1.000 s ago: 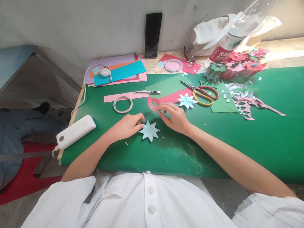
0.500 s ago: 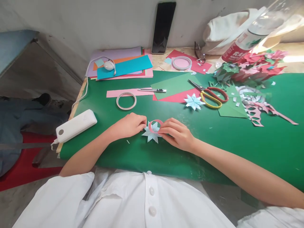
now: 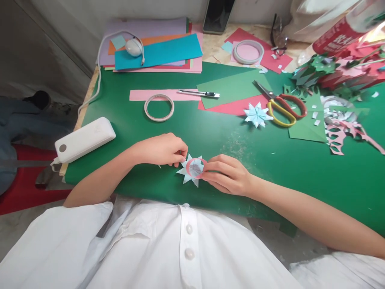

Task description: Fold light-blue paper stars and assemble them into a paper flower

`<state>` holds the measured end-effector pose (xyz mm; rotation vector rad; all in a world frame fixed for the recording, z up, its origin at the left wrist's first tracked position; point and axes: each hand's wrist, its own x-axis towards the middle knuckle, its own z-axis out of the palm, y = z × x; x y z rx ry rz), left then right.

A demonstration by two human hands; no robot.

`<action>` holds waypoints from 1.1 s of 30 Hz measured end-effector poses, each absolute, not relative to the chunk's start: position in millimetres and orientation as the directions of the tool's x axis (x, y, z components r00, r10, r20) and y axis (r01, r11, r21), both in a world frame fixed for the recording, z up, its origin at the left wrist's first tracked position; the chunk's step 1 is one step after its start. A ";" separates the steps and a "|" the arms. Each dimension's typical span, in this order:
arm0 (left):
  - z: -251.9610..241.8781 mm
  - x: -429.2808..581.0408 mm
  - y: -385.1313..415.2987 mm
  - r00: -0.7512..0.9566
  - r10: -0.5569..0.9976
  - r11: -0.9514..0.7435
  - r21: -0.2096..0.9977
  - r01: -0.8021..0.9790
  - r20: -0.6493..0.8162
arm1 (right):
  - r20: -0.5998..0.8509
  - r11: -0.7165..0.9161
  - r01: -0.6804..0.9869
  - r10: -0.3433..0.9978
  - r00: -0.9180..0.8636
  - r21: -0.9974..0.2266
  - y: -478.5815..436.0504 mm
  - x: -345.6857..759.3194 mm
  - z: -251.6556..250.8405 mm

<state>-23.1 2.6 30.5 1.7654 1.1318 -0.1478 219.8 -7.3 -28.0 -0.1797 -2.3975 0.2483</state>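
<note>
A pale blue paper star (image 3: 181, 171) lies on the green mat near the front edge. Over its middle stands a pink paper ring (image 3: 189, 169), slightly tilted, whose right side is pinched between the thumb and fingers of my right hand (image 3: 230, 175). My left hand (image 3: 164, 149) is closed, fingers curled, with its fingertips at the star's upper left points. What those fingertips hold, if anything, is hidden. Farther right lies a second blue paper star (image 3: 258, 115), beside scissors (image 3: 284, 107) with red and yellow handles.
Behind my hands are a tape roll (image 3: 146, 109), a utility knife (image 3: 200, 93) and coloured paper (image 3: 162, 51). A white power bank (image 3: 86, 139) with a cable sits at left. Paper flowers (image 3: 345, 74), cut scraps (image 3: 338, 132) and a bottle (image 3: 339, 36) stand or lie at right.
The view has tipped downward. The pink ring leans more toward me and sits lower over the star's middle; my right hand still grips it. My left hand stays by the star's left side.
</note>
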 end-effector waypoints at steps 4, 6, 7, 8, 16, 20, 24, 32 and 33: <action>36.2 -22.0 2.9 0.557 0.612 -0.089 0.651 0.754 -0.561 | 0.652 0.977 0.081 0.194 -0.734 -0.199 -7.4 217.3 -28.1; 38.2 -20.9 2.4 0.541 0.628 -0.078 0.646 0.759 -0.559 | 0.661 0.981 0.076 0.175 -0.730 -0.177 -7.5 215.7 -28.3; 38.8 -20.4 2.1 0.529 0.639 -0.070 0.643 0.763 -0.559 | 0.663 0.983 0.078 0.170 -0.729 -0.167 -7.6 215.1 -28.5; 39.1 -19.8 1.7 0.517 0.650 -0.063 0.639 0.767 -0.557 | 0.664 0.984 0.086 0.171 -0.728 -0.159 -7.5 214.6 -28.7; 35.7 -20.1 0.8 0.519 0.690 -0.104 0.641 0.760 -0.504 | 0.626 0.974 0.183 0.227 -0.746 -0.135 -5.6 215.0 -30.8; 34.8 -20.5 0.9 0.520 0.692 -0.111 0.639 0.761 -0.500 | 0.614 0.973 0.183 0.232 -0.754 -0.143 -5.5 215.4 -30.4; 34.9 -20.7 1.0 0.516 0.693 -0.111 0.633 0.767 -0.504 | 0.615 0.972 0.178 0.234 -0.753 -0.152 -5.4 214.7 -30.0; 35.8 -20.6 1.0 0.526 0.689 -0.126 0.632 0.764 -0.499 | 0.593 0.969 0.187 0.245 -0.767 -0.159 -5.2 214.7 -29.7; 36.0 -20.5 1.0 0.527 0.689 -0.127 0.633 0.764 -0.498 | 0.593 0.969 0.188 0.247 -0.766 -0.160 -5.2 214.7 -29.7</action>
